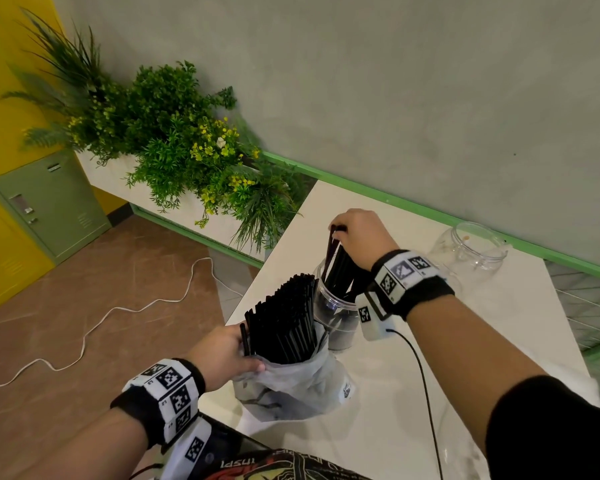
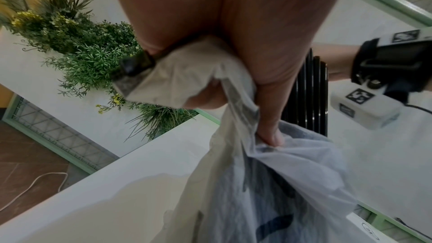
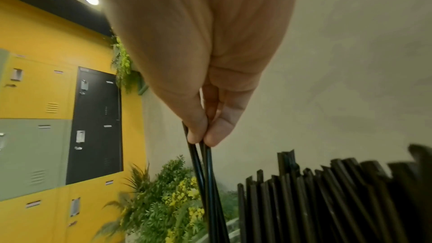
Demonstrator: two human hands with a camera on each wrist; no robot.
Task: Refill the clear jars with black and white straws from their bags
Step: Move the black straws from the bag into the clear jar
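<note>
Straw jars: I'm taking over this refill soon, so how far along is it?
Done: little; no jar is full. In hand: the right hand pinches a few black straws into the near jar, while the left hand holds the bag, still packed with black straws. Left: most black straws, and the far jar, still without straws. No white straws in view.

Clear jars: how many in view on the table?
2. One jar stands beside the straw bag, right hand lowering black straws into it; the empty jar lies near the wall.
</note>
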